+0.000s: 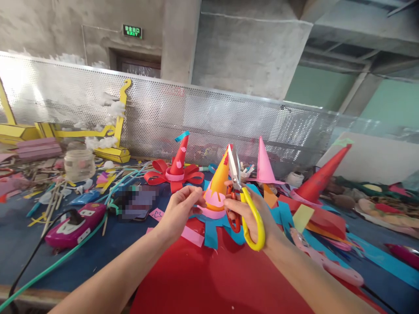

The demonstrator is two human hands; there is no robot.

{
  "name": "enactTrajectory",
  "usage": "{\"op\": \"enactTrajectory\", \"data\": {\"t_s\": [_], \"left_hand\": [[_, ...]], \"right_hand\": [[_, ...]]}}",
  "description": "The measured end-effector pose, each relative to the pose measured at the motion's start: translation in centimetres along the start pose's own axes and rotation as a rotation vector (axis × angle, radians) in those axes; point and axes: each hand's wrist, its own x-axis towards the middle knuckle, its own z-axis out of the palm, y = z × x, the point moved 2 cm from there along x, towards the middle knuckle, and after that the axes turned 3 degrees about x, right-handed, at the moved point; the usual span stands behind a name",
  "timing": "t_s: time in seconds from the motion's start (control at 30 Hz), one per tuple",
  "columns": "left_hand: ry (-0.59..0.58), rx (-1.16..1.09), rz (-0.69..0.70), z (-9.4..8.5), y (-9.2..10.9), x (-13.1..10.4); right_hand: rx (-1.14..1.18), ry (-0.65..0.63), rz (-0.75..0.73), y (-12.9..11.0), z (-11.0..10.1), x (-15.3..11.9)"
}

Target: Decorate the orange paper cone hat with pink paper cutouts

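My right hand (253, 203) is wrapped round a pair of scissors (234, 165) with a yellow loop and a red loop. The blades point up and away from me, in front of an orange paper cone hat (220, 179). Around the cone's lower part runs a pink scalloped paper band (213, 198); blue paper strips (211, 233) spread out beneath. On the cone's left side my left hand (180, 207) has thumb and forefinger pinched close to the band. What sits between those fingertips, if anything, I cannot make out. Red paper (212, 274) lies under my forearms.
Behind stand a red cone hat with looped strips (179, 161), a pink cone (266, 163) and a tall red cone (324, 176). At left lie a purple power strip (78, 226), a phone (139, 203) and a jar (79, 165). A pink glue gun (327, 261) is at right.
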Motion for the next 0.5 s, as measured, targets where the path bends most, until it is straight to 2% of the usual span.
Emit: {"op": "enactTrajectory", "data": {"t_s": [0.17,0.37,0.5], "left_hand": [[-0.077,0.047,-0.005,0.08,-0.13,-0.04],[0.012,0.055,0.018,-0.14,0.04,0.08],[0.007,0.059,0.021,-0.17,-0.01,-0.01]], "right_hand": [[-0.010,0.004,0.003,-0.15,0.40,0.00],[0.004,0.037,-0.035,0.17,0.24,-0.25],[-0.004,0.046,-0.057,0.13,0.96,-0.57]]}}
